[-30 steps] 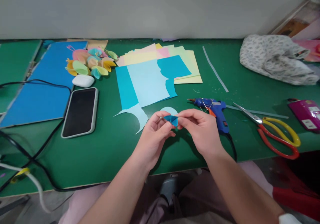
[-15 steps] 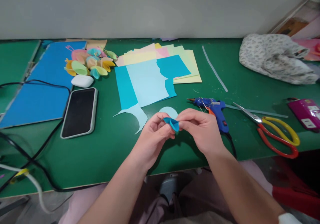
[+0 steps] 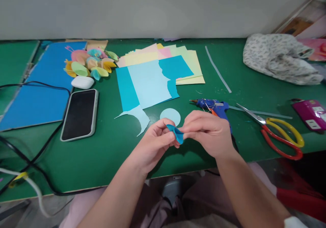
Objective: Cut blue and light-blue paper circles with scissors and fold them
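A small folded piece of blue paper [image 3: 179, 137] is pinched between my two hands above the front of the green table. My left hand [image 3: 159, 139] grips its left side with thumb and fingers. On its right side, the fingertips of my right hand [image 3: 207, 131] are closed on the edge. Just behind the hands lies a pale blue paper circle [image 3: 170, 116]. A pale blue offcut [image 3: 139, 116] with a curved cut edge is to the left. The blue hot glue gun [image 3: 216, 106] lies beyond my right hand, partly hidden by it.
Cut paper sheets [image 3: 150, 85] spread across the middle. Folded paper flowers [image 3: 89, 63] sit at back left, near a white case [image 3: 83, 82] and a phone [image 3: 80, 114]. Scissors [image 3: 280, 133], a glue stick [image 3: 217, 68], a purple box [image 3: 309, 115] and patterned cloth [image 3: 277, 59] occupy the right. Black cables [image 3: 33, 160] cross the left.
Both hands, still holding the folded blue paper, have shifted slightly down, the right one also rightward. The paper has tilted, and more of the pale circle shows.
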`<state>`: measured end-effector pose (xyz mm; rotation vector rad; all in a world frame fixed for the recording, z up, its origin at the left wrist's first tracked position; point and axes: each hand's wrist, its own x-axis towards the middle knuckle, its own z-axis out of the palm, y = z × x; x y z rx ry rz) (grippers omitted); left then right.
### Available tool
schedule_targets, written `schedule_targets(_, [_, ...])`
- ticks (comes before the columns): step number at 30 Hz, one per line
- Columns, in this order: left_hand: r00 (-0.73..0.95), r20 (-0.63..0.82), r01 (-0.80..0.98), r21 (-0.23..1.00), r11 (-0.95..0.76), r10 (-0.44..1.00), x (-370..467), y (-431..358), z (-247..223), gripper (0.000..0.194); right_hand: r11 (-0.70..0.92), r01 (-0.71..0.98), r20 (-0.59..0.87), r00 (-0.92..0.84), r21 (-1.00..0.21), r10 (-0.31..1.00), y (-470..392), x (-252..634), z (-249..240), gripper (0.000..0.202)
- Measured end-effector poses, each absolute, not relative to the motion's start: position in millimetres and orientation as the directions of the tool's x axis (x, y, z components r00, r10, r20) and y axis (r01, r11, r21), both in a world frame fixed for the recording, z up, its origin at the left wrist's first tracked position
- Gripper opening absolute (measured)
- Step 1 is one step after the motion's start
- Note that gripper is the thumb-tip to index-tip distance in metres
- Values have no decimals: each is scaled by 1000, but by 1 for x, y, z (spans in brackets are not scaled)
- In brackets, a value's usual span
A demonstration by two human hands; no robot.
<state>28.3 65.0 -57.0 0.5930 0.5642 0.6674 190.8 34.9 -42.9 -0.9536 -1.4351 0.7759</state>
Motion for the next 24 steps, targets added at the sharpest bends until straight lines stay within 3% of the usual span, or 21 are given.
schedule_targets(8, [608,-302,-413,670,617,734,32,63,-54,32,499,206,518,47,-842,854,35,191,-42,9])
schedule_targets(14, [250,-320,-377,837,396,914,33,58,-48,12,542,467,640,70,-699,766,37,190,-43,15])
schedule_targets(17, [94,-248,-290,920,265,964,31,53,-48,14,569,568,702,20,-594,712,39,189,-46,14])
schedule_targets(24, [23,-163,-241,957,164,986,32,47,-47,15,555,651,718,-21,-518,695,39,189,-51,16])
